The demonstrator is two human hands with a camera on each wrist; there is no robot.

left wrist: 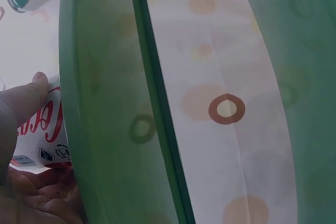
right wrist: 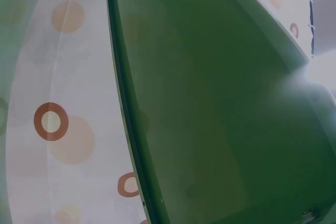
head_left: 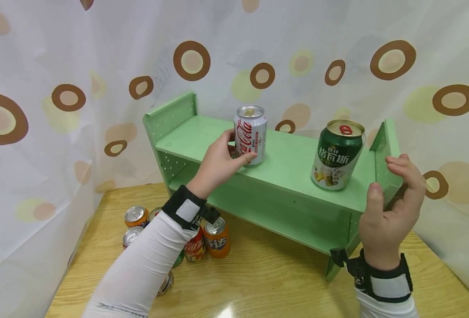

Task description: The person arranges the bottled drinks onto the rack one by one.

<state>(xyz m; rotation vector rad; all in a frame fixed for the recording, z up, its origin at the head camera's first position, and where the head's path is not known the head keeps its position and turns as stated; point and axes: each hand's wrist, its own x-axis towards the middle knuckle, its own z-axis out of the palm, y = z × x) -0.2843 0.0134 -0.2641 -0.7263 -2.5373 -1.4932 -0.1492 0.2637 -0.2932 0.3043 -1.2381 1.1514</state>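
Note:
My left hand (head_left: 220, 164) holds a white Coca-Cola plus can (head_left: 257, 137) upright at the top board of a green two-tier shelf (head_left: 288, 161), near its front edge. The thumb lies across the can's front and the fingers go round its left side. In the left wrist view the red lettering of the Coca-Cola can (left wrist: 44, 121) shows beside the thumb. A green and white kvass can (head_left: 336, 159) stands upright toward the right end of the top board. Just right of it, my right hand (head_left: 393, 212) is raised beside the shelf's end panel, fingers loosely bent, holding nothing.
Several cans stand on the wooden table (head_left: 258, 274) left of the shelf, including an orange can (head_left: 217, 238) and a red can (head_left: 195, 247). My left forearm covers part of them. Behind the shelf hangs a white curtain (head_left: 218, 26) with brown rings.

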